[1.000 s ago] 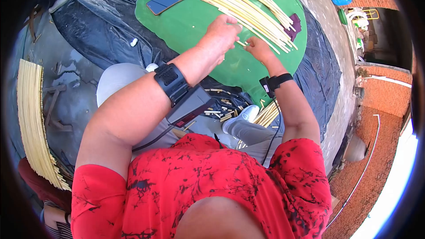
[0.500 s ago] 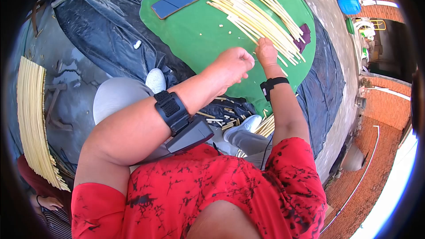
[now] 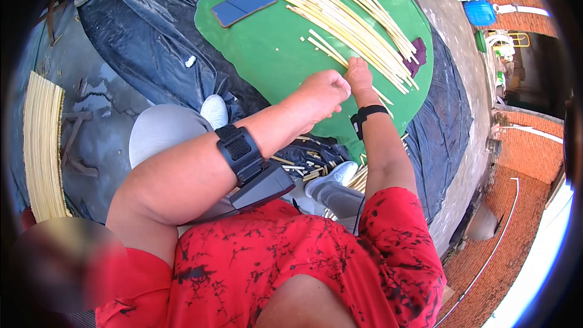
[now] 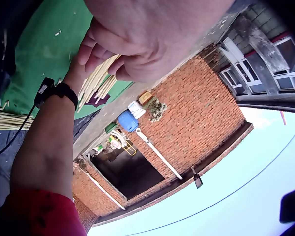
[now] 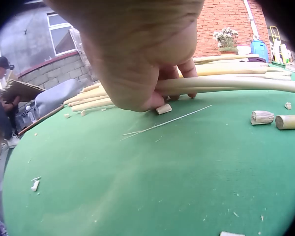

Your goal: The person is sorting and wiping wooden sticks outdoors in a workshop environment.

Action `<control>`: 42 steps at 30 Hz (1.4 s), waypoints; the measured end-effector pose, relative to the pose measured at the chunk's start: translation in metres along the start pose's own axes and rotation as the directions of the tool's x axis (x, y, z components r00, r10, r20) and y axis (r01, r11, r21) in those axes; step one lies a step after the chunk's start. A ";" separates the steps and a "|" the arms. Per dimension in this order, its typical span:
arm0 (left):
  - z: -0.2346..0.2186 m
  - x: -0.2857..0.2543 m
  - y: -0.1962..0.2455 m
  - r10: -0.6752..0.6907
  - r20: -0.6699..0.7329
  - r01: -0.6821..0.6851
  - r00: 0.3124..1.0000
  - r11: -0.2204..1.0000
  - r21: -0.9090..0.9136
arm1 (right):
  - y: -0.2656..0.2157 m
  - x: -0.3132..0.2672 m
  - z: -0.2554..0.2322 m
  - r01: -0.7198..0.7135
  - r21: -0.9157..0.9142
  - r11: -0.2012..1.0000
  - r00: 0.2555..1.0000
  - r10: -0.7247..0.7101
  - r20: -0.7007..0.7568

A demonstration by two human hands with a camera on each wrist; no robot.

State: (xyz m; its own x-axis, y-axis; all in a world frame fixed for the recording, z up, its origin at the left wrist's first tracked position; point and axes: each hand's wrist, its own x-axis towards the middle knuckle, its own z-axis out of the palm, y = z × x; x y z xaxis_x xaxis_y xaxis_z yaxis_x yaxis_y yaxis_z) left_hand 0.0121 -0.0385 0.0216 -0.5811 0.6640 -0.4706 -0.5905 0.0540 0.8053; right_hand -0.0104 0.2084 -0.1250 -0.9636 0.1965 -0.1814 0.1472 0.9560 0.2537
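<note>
Right wrist view, right hand [image 5: 142, 54] arched low over green mat [image 5: 137, 172], fingers curled round pale sticks [image 5: 226, 82]

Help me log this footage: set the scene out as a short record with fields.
surface: green covering
main items: long pale sticks, lying roughly side by side
right hand: right hand grips pale sticks
left hand: left hand close by, fingers curled; any hold unclear
nearby: phone, dark purple cloth
scraps: short stick pieces
setting: brick wall beyond

Outdoor yard [image 3: 461, 79], brick walls [image 4: 187, 113], open sky [image 4: 241, 169], dark ground sheet [image 3: 143, 30]
</note>
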 end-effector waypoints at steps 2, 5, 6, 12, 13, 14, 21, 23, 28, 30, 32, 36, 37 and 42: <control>0.001 -0.001 0.000 0.004 0.006 -0.004 1.000 1.000 -0.002 | 0.002 0.002 0.003 -0.013 0.063 0.998 0.999 0.016 -0.048; 0.001 0.001 -0.001 -0.022 0.018 0.022 1.000 1.000 0.000 | 0.007 0.014 -0.001 -0.019 0.189 0.982 0.984 0.052 -0.173; 0.000 0.003 -0.002 -0.046 0.034 0.046 0.998 0.999 0.008 | 0.004 0.016 -0.006 -0.016 0.192 0.981 0.984 0.050 -0.172; -0.004 0.016 0.004 0.209 -0.525 -0.184 0.825 0.978 0.098 | -0.051 -0.025 -0.106 0.201 0.828 0.524 0.975 -0.022 -0.222; -0.005 0.014 0.008 0.204 -0.516 -0.181 0.832 0.979 0.096 | -0.064 -0.043 -0.127 0.275 0.847 0.455 0.961 -0.127 -0.244; -0.008 0.013 0.013 0.274 -0.512 -0.328 0.814 0.944 -0.016 | -0.077 -0.060 -0.140 0.388 0.788 0.478 0.921 -0.234 -0.312; -0.024 0.002 0.029 0.260 -0.487 -0.451 0.834 0.829 -0.331 | -0.060 -0.036 -0.115 0.304 0.911 0.279 0.918 -0.342 -0.201; -0.025 0.000 0.032 0.336 -0.495 -0.514 0.801 0.810 -0.282 | -0.028 -0.006 -0.077 0.186 0.723 0.666 0.981 -0.081 -0.177; -0.020 0.000 0.027 0.263 -0.391 -0.389 0.882 0.875 -0.289 | 0.034 0.021 -0.013 0.047 0.269 0.962 0.984 0.002 -0.178; -0.018 0.002 0.026 0.242 -0.356 -0.353 0.903 0.889 -0.292 | 0.027 0.011 0.005 0.023 0.197 0.980 0.984 0.013 -0.176; -0.018 0.002 0.025 0.239 -0.345 -0.352 0.908 0.881 -0.316 | 0.017 0.001 0.006 0.002 0.122 0.993 0.985 0.019 -0.172; -0.022 0.001 0.020 0.217 -0.365 -0.344 0.905 0.879 -0.330 | 0.013 -0.003 -0.008 -0.065 0.136 0.989 0.982 0.088 -0.168; -0.023 0.001 0.019 0.207 -0.360 -0.329 0.910 0.888 -0.322 | 0.013 -0.002 -0.010 -0.060 0.121 0.991 0.974 0.085 -0.211; -0.022 0.002 0.019 0.185 -0.371 -0.310 0.910 0.898 -0.313 | 0.012 0.003 -0.010 -0.085 0.213 0.973 0.991 0.106 -0.086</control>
State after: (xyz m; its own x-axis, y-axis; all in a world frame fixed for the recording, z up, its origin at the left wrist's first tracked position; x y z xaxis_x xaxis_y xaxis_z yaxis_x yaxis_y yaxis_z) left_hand -0.0129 -0.0531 0.0282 -0.8456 0.3377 -0.4134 -0.5255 -0.3905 0.7558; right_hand -0.0134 0.2184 -0.1130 -0.9583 0.2769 -0.0711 0.2730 0.9602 0.0596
